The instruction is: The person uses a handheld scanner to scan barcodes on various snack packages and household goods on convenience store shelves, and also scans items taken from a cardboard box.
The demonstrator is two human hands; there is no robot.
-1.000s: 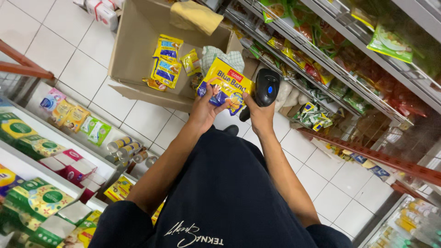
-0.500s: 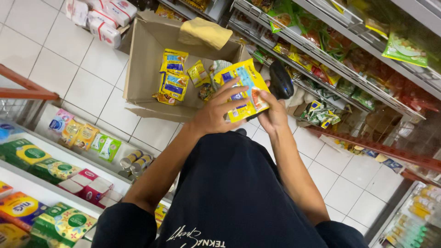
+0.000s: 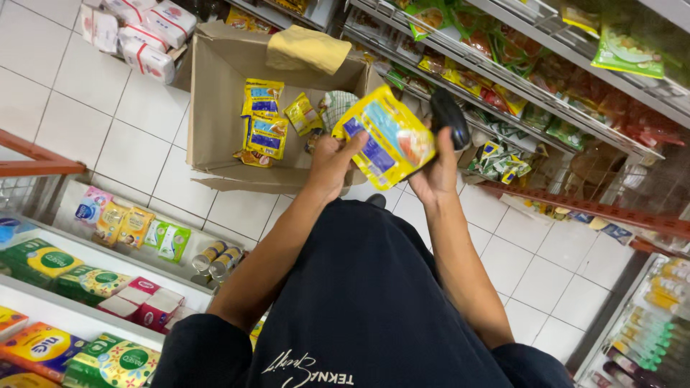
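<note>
My left hand (image 3: 332,164) holds a yellow snack packet (image 3: 388,136) by its lower left edge, tilted up in front of me. My right hand (image 3: 436,172) grips a black handheld scanner (image 3: 449,116) just to the right of the packet, and its fingers also touch the packet's right edge. Below the packet stands an open cardboard box (image 3: 215,108) on the tiled floor, with several yellow and blue packets (image 3: 260,122) lying inside. A yellow cloth (image 3: 307,47) drapes over the box's far rim.
Store shelves (image 3: 546,79) with green and mixed packets run along the right. A lower shelf (image 3: 93,280) at left carries boxes, cartons and cans. Wrapped white packs (image 3: 140,32) lie on the floor beyond the box. An orange shelf rail (image 3: 36,162) juts in at left.
The packet has been lifted and tilted so its face shows more, and the scanner has come up beside its right edge. The view has shifted slightly toward the box.
</note>
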